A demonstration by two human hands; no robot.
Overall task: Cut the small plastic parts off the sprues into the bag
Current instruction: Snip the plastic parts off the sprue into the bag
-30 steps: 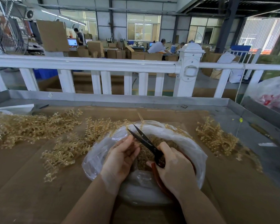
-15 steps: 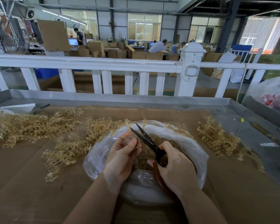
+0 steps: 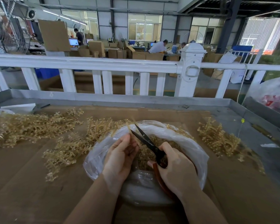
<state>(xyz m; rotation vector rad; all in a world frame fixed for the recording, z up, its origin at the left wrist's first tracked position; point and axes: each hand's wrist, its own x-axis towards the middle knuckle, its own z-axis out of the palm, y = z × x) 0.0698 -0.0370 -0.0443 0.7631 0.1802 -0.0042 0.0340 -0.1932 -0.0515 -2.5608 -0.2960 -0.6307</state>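
At near edge, brown cardboard sheet covers the worktop inside a grey metal tray rim. Clear plastic bag sits open at near centre, rolled rim up, w/ cut amber parts piled inside. Left hand is over the bag's left side, fingers curled, pinching a thin amber sprue that sticks up and far past the fingertips; forearm comes in from the near-left, palm turned right. Right hand is over the bag's right side, fingers wrapped thru the reddish-brown handles of black-bladed scissors; blades parted, tips pointing far-left, touching or just beside the sprue, can't tell which. Wrist angled in from near-right.

Uncut sprues heaped far-left and left of bag; smaller sprue pile to the right. Beyond the tray, white railing w/ a capped post. Past it, factory floor: cardboard boxes, lit monitor, seated and standing workers, big fan far-left, windows at back.
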